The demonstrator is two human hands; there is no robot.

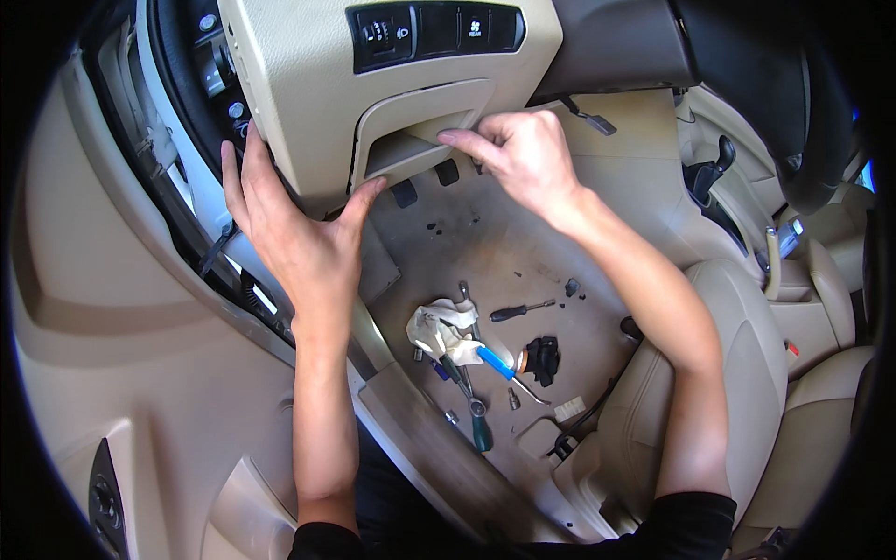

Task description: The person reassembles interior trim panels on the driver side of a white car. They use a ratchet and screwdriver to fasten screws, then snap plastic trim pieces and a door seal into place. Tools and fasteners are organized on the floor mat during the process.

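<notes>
A beige dashboard panel (308, 103) with a small open storage pocket (397, 152) is in front of me. My left hand (303, 229) clasps the panel's lower left corner, fingers up along its side edge and thumb against the lower lip below the pocket. At the pocket's right end, my right hand (530, 159) grips the panel's lower edge. Its thumb reaches into the pocket opening, and the other fingers curl beneath, partly hidden. A black switch strip (437, 35) sits in the panel above the pocket.
On the floor mat lie a screwdriver (523, 310), a green-handled ratchet (480, 425), a blue-handled pry tool (497, 363), pale gloves (432, 329) and small sockets. The open door (121, 308) stands left. The seat (719, 355) and steering wheel (810, 121) are right.
</notes>
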